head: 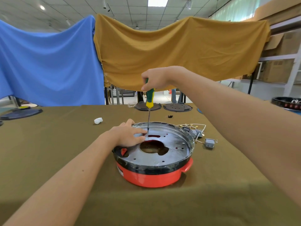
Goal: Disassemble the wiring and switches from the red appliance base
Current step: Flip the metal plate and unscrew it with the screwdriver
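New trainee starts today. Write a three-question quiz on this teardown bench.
1. True or false: the right hand grips the screwdriver upright, tip down on the metal plate.
2. Where do the removed wires and grey switch lie? A) inside the red appliance base B) on the tablecloth, to the right of the base C) in the left hand
3. What small white thing lies on the cloth, to the left of the base and farther away?

Key: 1 true. 2 B. 3 a crumpled white wad.
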A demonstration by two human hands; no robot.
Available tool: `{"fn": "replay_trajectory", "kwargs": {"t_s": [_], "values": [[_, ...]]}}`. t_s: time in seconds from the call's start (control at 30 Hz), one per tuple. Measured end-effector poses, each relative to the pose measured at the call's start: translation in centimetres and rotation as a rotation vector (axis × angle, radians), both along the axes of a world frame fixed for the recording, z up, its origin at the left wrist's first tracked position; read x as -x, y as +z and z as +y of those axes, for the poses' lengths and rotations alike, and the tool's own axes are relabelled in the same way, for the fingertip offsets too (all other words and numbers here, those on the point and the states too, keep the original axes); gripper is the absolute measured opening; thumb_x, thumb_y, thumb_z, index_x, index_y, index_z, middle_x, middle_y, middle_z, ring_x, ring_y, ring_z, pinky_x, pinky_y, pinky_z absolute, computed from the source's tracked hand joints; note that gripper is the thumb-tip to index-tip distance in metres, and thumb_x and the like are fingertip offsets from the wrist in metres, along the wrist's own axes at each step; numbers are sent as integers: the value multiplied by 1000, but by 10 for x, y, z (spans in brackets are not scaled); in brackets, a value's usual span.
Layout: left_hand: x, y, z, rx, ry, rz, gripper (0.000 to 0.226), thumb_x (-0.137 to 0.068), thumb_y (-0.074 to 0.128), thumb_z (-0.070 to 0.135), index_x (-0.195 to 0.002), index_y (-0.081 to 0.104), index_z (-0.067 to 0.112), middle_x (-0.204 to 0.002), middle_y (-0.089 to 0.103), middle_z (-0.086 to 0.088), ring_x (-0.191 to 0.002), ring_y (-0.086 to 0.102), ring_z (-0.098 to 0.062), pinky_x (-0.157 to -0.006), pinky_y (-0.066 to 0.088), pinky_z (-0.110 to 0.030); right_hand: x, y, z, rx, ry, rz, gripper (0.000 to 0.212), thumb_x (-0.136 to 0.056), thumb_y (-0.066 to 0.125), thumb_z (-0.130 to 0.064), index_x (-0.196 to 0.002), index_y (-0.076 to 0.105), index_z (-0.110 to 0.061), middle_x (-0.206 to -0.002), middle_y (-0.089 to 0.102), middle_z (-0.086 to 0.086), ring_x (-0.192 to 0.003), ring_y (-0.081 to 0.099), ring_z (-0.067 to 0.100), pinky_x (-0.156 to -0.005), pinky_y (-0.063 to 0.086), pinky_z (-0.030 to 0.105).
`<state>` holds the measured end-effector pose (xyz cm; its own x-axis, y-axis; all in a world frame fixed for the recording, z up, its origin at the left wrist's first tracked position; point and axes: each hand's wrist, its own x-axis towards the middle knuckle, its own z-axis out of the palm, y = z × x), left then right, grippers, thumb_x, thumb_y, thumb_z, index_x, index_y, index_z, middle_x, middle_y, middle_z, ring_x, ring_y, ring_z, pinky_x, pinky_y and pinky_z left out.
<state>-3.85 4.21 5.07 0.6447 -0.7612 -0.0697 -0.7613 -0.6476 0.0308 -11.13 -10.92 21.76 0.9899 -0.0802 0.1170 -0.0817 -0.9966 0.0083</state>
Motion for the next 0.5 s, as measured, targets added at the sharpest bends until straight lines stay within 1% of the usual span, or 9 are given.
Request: {"fn": "replay_trajectory", "kwargs": {"t_s": [0.03,0.1,0.13,0.2,0.23,0.27,0.33,0.4,0.5], "values": [[0,0,0,1,1,-4,47,-96,34,65,-142,32,59,-156,15,-2,-141,26,-30,-110,32,-51,2,3,0,-115,36,56,6,-99,56,-19,-104,57,-15,-97,56,4,-84,49,22,-69,44,30],[0,1,0,4,3,-9,47,-96,33,65,-142,32,59,-156,16,-2,-141,26,-30,-110,31,-52,5,6,3,-240,90,115,23,-88,56,5,-96,62,-16,-102,57,4,-80,50,18,-64,46,27],[0,1,0,3,2,-9,47,-96,33,65,-142,32,59,-155,16,-2,-141,26,-30,-109,32,-52,7,6,5,-246,90,115,30,-83,55,10,-93,63,-17,-102,56,0,-80,50,16,-64,46,26],[0,0,0,1,-5,-6,47,-96,34,65,-143,32,58,-155,16,-2,-141,27,-30,-109,32,-51,5,4,6,-253,80,88,26,-86,61,1,-100,65,-21,-104,54,-8,-85,53,12,-67,48,28],[0,0,0,2,-7,-6,47,-96,34,65,-143,32,58,-155,17,-3,-140,27,-30,-109,32,-51,4,3,7,-249,63,73,19,-90,64,-13,-107,63,-22,-108,55,-7,-89,56,12,-69,51,29],[0,0,0,4,-7,-6,47,-96,34,65,-143,32,58,-155,17,-2,-140,27,-30,-109,32,-51,4,1,9,-201,22,68,22,-94,64,-31,-114,59,-21,-111,58,-2,-91,60,15,-72,55,30],[0,1,0,7,-6,-5,47,-96,34,65,-143,32,58,-155,16,-2,-140,27,-31,-110,32,-52,3,-2,11,22,-104,37,52,-96,47,-61,-121,53,-16,-109,64,6,-92,66,23,-77,56,35],[1,1,0,3,-11,-4,48,-96,34,64,-143,32,57,-155,16,-2,-140,27,-31,-110,32,-52,1,-4,9,248,-177,-47,63,-100,34,-63,-122,56,-9,-110,64,8,-96,62,28,-82,50,38],[1,1,0,-4,-8,-11,48,-96,34,65,-143,32,57,-156,16,-3,-141,27,-30,-109,31,-52,1,-4,0,234,-101,-60,38,-106,38,-44,-103,56,-10,-93,57,3,-92,53,27,-81,45,38]]}}
